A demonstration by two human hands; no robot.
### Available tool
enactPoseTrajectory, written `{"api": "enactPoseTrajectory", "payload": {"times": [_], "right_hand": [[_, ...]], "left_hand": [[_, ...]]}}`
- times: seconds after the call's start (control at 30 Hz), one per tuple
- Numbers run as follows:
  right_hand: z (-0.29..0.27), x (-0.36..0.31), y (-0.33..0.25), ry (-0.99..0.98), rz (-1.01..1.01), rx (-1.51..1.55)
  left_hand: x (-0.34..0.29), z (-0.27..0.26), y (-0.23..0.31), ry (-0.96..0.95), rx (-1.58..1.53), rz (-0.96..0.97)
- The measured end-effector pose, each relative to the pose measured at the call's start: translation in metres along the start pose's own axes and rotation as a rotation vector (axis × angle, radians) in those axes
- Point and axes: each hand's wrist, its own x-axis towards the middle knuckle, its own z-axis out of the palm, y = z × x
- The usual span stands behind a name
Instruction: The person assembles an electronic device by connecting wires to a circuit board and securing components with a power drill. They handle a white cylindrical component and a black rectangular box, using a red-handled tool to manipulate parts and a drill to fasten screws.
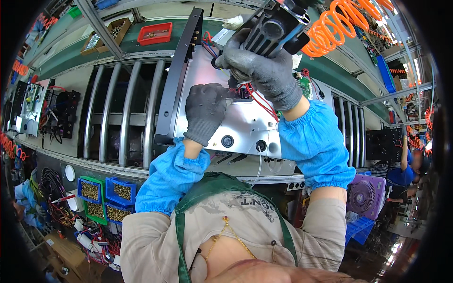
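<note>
My right hand (269, 70), in a grey glove, is wrapped round a black power driver (272, 29) with a slotted body, held above a silver metal chassis (245, 123). The driver's tip is hidden behind my hand, so I cannot tell if it touches anything. Down at the chassis, my left hand (206, 106), gloved too, is closed with its fingers curled under; what they hold, if anything, is hidden. Red wires (262, 104) run from a small dark part between my hands. A tall black panel (175, 89) stands along the chassis's left side.
An orange coiled hose (337, 23) hangs at the upper right. Metal rollers (132, 111) lie left of the chassis. A red tray (155, 34) sits at the back. Blue bins (120, 191) of brass-coloured parts stand front left, a purple fan (365, 197) front right.
</note>
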Motion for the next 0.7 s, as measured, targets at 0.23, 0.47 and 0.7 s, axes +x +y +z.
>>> {"api": "enactPoseTrajectory", "payload": {"times": [0.23, 0.47, 0.7], "right_hand": [[0.008, -0.006, 0.0, -0.029, -0.137, -0.148], [0.006, -0.006, -0.001, 0.062, -0.119, -0.055], [0.002, -0.007, 0.005, -0.018, -0.163, -0.121]], "left_hand": [[0.0, 0.002, -0.002, -0.012, 0.043, -0.01], [-0.001, 0.004, -0.003, 0.011, 0.029, 0.023], [0.0, 0.002, 0.001, 0.003, 0.056, 0.015]]}}
